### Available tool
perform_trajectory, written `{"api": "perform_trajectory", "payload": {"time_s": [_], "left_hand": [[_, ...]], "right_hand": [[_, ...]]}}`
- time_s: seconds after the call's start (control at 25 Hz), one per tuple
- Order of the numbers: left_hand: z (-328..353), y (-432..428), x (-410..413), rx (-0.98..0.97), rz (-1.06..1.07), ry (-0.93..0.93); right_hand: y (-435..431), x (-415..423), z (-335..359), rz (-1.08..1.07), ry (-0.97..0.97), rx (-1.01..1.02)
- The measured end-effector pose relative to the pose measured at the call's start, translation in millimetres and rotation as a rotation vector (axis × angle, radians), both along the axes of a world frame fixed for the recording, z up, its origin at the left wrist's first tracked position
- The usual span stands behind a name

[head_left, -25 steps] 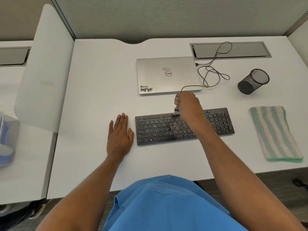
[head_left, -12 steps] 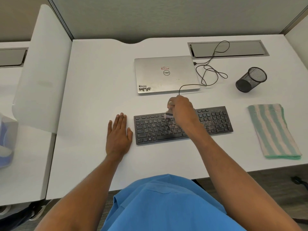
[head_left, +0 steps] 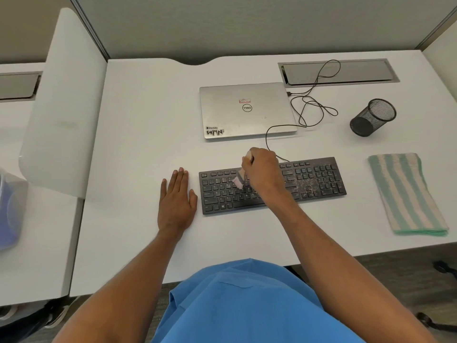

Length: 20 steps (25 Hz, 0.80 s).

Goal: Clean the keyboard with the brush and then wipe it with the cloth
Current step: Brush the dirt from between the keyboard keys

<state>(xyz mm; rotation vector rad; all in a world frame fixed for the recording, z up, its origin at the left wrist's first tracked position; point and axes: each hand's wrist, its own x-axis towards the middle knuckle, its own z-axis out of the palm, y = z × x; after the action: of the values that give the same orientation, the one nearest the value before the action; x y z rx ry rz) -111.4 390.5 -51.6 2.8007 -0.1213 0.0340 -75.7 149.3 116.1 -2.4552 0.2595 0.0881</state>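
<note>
A black keyboard (head_left: 319, 179) lies across the middle of the white desk, with pale crumbs scattered on its right half. My right hand (head_left: 262, 173) grips a small brush (head_left: 239, 179) with a light handle; its pale bristles touch the keys left of centre. Most of the handle is hidden in my fist. My left hand (head_left: 176, 201) lies flat on the desk just left of the keyboard, fingers straight. A folded cloth (head_left: 405, 191) with green and cream stripes rests to the right of the keyboard, apart from it.
A closed silver laptop (head_left: 247, 110) sits behind the keyboard. A black cable (head_left: 311, 107) loops from it toward a recessed desk slot (head_left: 338, 71). A black mesh cup (head_left: 373, 117) lies tipped at the right. A white divider panel (head_left: 64, 100) stands at the left.
My right hand has carried the brush leftward along the keyboard, from the middle toward the left-centre keys. My left hand stays flat in place.
</note>
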Motion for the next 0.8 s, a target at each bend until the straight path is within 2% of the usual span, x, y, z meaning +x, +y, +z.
{"api": "perform_trajectory", "payload": {"time_s": [0.12, 0.24, 0.36, 0.56, 0.68, 0.8], "left_hand": [[-1, 0, 1, -0.003, 0.003, -0.002], [-2, 0, 1, -0.003, 0.002, -0.001], [-2, 0, 1, 0.001, 0.002, 0.003], [0, -1, 1, 0.004, 0.001, 0.006], [0, -1, 0, 0.008, 0.002, 0.004], [-1, 0, 0, 0.003, 0.002, 0.002]], "right_hand": [[-7, 2, -1, -0.025, -0.064, -0.099], [-3, 8, -1, -0.021, -0.089, -0.077], [6, 12, 2, 0.022, -0.048, -0.125], [10, 17, -9, 0.017, -0.051, -0.045], [4, 16, -3, -0.037, -0.086, -0.033], [3, 14, 0, -0.001, -0.061, -0.048]]}}
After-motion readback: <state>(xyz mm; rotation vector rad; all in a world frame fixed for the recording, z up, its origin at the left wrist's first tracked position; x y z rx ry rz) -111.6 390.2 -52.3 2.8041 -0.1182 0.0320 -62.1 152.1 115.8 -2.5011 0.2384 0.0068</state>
